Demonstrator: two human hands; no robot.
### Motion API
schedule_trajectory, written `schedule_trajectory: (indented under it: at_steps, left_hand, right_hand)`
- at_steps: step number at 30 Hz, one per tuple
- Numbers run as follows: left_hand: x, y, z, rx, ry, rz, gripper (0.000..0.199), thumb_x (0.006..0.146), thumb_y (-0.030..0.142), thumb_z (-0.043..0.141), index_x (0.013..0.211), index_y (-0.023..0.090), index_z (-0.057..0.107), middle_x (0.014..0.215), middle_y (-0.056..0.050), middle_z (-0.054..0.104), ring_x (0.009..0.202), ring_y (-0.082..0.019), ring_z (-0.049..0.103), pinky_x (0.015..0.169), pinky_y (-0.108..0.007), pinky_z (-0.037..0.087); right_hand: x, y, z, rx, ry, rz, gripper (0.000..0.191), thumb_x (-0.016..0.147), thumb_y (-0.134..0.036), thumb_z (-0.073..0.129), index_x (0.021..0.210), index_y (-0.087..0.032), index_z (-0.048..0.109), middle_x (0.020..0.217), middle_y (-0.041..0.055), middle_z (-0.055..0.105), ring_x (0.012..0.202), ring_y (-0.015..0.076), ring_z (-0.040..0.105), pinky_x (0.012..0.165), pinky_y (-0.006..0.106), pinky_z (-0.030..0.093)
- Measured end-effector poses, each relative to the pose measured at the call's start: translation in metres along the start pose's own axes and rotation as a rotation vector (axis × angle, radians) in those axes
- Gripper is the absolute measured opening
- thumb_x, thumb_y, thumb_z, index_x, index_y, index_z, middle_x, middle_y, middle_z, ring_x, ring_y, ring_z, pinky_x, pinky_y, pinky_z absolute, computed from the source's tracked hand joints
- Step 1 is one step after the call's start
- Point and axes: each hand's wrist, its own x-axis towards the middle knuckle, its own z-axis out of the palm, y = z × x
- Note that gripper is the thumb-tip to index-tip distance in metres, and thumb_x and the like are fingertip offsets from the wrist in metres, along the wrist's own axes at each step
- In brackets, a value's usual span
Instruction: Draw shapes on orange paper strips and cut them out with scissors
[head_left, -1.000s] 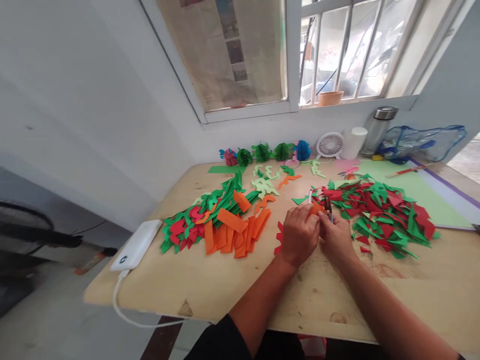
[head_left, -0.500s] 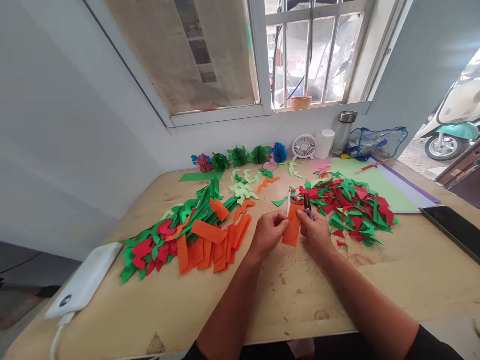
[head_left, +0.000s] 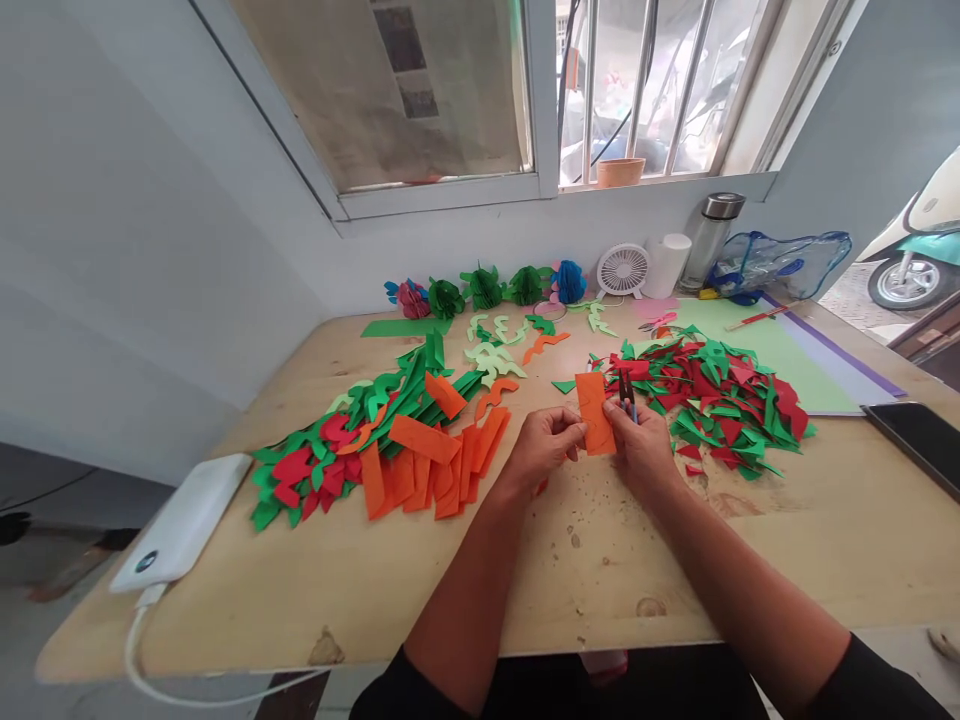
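An orange paper strip (head_left: 592, 405) with faint curved lines on it stands upright between my hands. My left hand (head_left: 547, 445) is closed, thumb and fingertips at the strip's left edge. My right hand (head_left: 645, 440) pinches the strip's right side with the thumb. That same hand also holds small scissors (head_left: 627, 388), dark blades pointing up and grips mostly hidden in the palm. Left of my hands, orange paper strips (head_left: 427, 465) lie overlapping in a pile. Wavy orange cutouts (head_left: 495, 395) and pale green cutouts (head_left: 491, 360) rest beyond them.
Red and green scraps (head_left: 720, 395) are heaped on the right, near a phone (head_left: 915, 440). Green and red cut pieces (head_left: 315, 475) lie left, beside a white power bank (head_left: 184, 520). Paper flowers (head_left: 484, 287), a small fan (head_left: 622, 270) and a glass bottle (head_left: 712, 240) line the wall.
The orange strip has turned more upright and shifted slightly up in view. My left fingers have slid to its edge. A thin white stick beside it is no longer visible. The view has shifted.
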Motion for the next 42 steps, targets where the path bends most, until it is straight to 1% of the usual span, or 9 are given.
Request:
schedule_trajectory:
  at_steps: [7,13,16,23,31,33,36,39,42]
  left_hand:
    - [0.002,-0.005,-0.004,-0.027,0.015,-0.036,0.016,0.066,0.030,0.066,0.064,0.017,0.057,0.053,0.002,0.058,0.046,-0.008,0.049,0.046,-0.020,0.032]
    - [0.006,-0.011,-0.002,-0.284,0.208,0.013,0.022,0.061,0.033,0.070,0.069,0.016,0.058,0.053,0.002,0.058,0.048,-0.009,0.053,0.049,-0.021,0.035]
    - [0.006,-0.010,-0.001,-0.358,0.253,0.018,0.023,0.060,0.032,0.072,0.070,0.016,0.058,0.055,0.003,0.059,0.048,-0.009,0.054,0.051,-0.021,0.038]
    - [0.006,-0.015,-0.002,-0.265,0.109,-0.017,0.025,0.061,0.035,0.074,0.063,0.016,0.059,0.058,-0.003,0.064,0.048,-0.010,0.054,0.047,-0.022,0.035]
    - [0.003,-0.014,-0.001,-0.158,0.015,-0.009,0.017,0.065,0.031,0.069,0.062,0.014,0.068,0.059,-0.005,0.065,0.049,-0.011,0.054,0.046,-0.022,0.035]
    - [0.004,-0.013,-0.001,-0.187,0.061,0.002,0.016,0.064,0.030,0.070,0.064,0.015,0.068,0.059,-0.005,0.066,0.048,-0.011,0.055,0.046,-0.022,0.035]
    - [0.005,-0.011,0.000,-0.301,0.189,0.039,0.018,0.064,0.031,0.071,0.066,0.014,0.067,0.059,-0.005,0.066,0.050,-0.011,0.056,0.049,-0.023,0.039]
    - [0.006,-0.007,-0.001,-0.421,0.300,0.065,0.021,0.062,0.032,0.073,0.067,0.013,0.066,0.061,-0.005,0.067,0.054,-0.012,0.059,0.054,-0.024,0.043]
    - [0.004,-0.001,-0.001,-0.514,0.374,0.083,0.024,0.060,0.031,0.077,0.066,0.014,0.063,0.063,-0.005,0.067,0.057,-0.013,0.062,0.058,-0.025,0.046]
  right_hand:
    - [-0.004,-0.005,0.003,-0.037,-0.015,0.022,0.042,0.057,-0.051,0.081,0.068,-0.019,0.055,0.047,-0.0102,0.035,0.040,0.0056,0.025,0.037,0.022,0.016]
    - [-0.008,-0.008,0.006,-0.041,-0.093,0.085,0.049,0.059,-0.053,0.079,0.059,-0.021,0.043,0.043,-0.0109,0.032,0.036,0.0039,0.020,0.035,0.021,0.009]
    - [-0.009,-0.008,0.007,-0.054,-0.105,0.075,0.049,0.057,-0.052,0.081,0.058,-0.021,0.042,0.042,-0.0110,0.031,0.036,0.0036,0.020,0.036,0.021,0.010]
    - [-0.009,-0.010,0.007,-0.037,-0.040,0.079,0.043,0.055,-0.049,0.082,0.069,-0.019,0.054,0.043,-0.0119,0.031,0.037,0.0043,0.022,0.036,0.021,0.011]
    - [-0.009,-0.005,0.005,-0.047,-0.040,0.023,0.041,0.058,-0.049,0.082,0.070,-0.019,0.057,0.046,-0.0101,0.036,0.039,0.0053,0.026,0.037,0.022,0.015]
    - [-0.009,-0.005,0.005,-0.046,-0.043,0.021,0.041,0.060,-0.050,0.081,0.069,-0.019,0.056,0.045,-0.0102,0.035,0.039,0.0051,0.025,0.038,0.022,0.014]
    - [-0.013,-0.008,0.007,-0.020,-0.076,0.029,0.042,0.063,-0.053,0.080,0.069,-0.018,0.057,0.045,-0.0101,0.035,0.039,0.0044,0.024,0.037,0.021,0.013]
    - [-0.018,-0.012,0.010,0.007,-0.157,0.047,0.046,0.068,-0.060,0.073,0.079,-0.017,0.062,0.047,-0.0090,0.038,0.038,0.0039,0.024,0.037,0.020,0.013]
    - [-0.024,-0.013,0.012,0.027,-0.233,0.107,0.049,0.071,-0.065,0.067,0.074,-0.016,0.061,0.047,-0.0077,0.039,0.037,0.0035,0.024,0.037,0.020,0.013]
